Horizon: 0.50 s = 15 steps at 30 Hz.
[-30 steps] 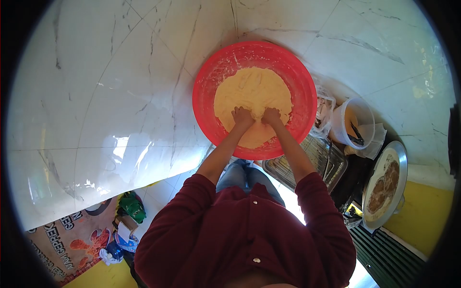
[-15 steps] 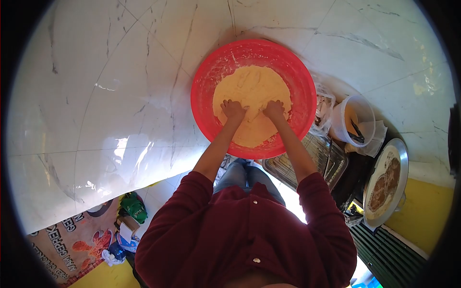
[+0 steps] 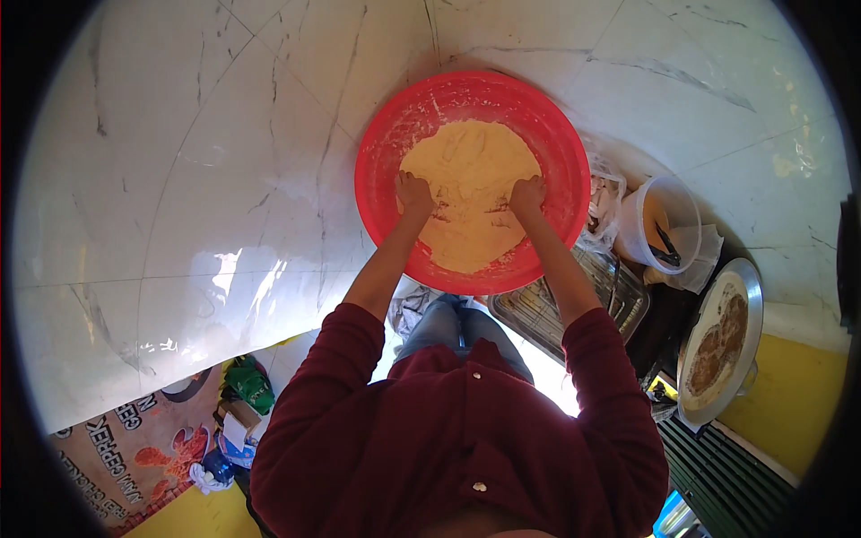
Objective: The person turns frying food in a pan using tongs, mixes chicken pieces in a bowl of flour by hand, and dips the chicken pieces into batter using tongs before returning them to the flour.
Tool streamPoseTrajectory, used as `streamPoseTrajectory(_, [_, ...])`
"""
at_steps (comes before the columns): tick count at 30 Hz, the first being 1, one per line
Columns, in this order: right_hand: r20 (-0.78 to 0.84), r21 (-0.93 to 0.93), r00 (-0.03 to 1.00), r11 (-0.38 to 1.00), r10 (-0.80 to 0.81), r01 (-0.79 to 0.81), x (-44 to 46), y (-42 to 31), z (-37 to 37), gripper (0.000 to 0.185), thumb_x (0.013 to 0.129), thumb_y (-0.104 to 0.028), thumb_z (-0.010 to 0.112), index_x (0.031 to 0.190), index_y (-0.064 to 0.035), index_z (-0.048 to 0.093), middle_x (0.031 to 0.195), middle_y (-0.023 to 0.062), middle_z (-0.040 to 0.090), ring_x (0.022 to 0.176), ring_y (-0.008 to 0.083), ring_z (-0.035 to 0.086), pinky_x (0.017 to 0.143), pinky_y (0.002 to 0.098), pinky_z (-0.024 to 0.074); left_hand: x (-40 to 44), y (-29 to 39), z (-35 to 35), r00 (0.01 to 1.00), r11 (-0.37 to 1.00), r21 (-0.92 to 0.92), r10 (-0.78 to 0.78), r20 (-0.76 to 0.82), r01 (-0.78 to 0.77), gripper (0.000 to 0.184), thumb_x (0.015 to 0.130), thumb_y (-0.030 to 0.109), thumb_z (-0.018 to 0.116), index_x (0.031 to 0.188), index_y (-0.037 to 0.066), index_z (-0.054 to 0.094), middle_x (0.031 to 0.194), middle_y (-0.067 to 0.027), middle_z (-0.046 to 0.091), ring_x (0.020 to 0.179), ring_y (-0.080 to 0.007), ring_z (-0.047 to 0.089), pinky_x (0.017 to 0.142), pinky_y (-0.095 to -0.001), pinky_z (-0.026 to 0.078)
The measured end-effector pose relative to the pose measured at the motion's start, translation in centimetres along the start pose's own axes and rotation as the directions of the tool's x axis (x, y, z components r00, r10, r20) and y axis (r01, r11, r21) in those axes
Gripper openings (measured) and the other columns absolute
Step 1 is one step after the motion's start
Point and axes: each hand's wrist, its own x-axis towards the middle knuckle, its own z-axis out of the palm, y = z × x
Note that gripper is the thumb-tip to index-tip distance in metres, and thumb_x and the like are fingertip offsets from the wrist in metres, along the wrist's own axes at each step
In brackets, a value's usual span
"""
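Note:
A large red basin (image 3: 377,148) holds a broad mound of pale yellow flour (image 3: 475,161), with loose powder clinging to the walls. At the left edge of the flour is my left hand (image 3: 413,194), its fingers curled into the powder. Opposite it, my right hand (image 3: 528,193) is closed in the same way at the right edge. Both wrists come over the near rim of the basin. Shallow dents mark the flour just inward of each hand. The fingertips are partly hidden.
Right of the basin stand a wire rack on a tray (image 3: 529,314), a plastic bag (image 3: 605,193), a clear tub (image 3: 686,215) with a black-handled utensil, and a wide metal pan (image 3: 753,296) with brown residue. Tiled wall (image 3: 224,161) rises behind. A printed banner (image 3: 117,457) lies lower left.
My hands have moved apart, outward to the two sides of the flour, and their spread fingers have curled in. Dents now show where they were. The basin has barely shifted.

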Motion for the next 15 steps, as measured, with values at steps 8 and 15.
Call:
streamPoseTrajectory(8, [0.447,0.138,0.875,0.981,-0.185,0.137,-3.6,-2.6,1.6,0.037,0.066,-0.027,0.065,0.098,-0.0071,0.063,0.109,0.0176,0.053,0.104,0.0321,0.047,0.089,0.0391,0.0350,-4.4,5.4,2.1,0.982,0.987,0.003,0.163,0.100,-0.164,0.041,0.063,0.034,0.068,0.096,0.011,0.064,0.111,-0.0085,0.051,0.112,-0.0255,0.036,0.089,-0.0363,0.026])
streamPoseTrajectory(15, [0.542,0.144,0.811,0.975,-0.222,0.171,-3.5,-4.4,0.0,0.046,0.061,-0.030,0.067,0.098,-0.0029,0.061,0.098,0.0181,0.060,0.092,0.0273,0.058,0.079,0.0381,0.0452,-5.4,5.2,-0.1,0.950,0.959,-0.243,0.206,0.235,-0.148,0.051,0.062,0.039,0.067,0.101,0.006,0.062,0.120,-0.0144,0.046,0.118,-0.0324,0.033,0.095,-0.0418,0.024])
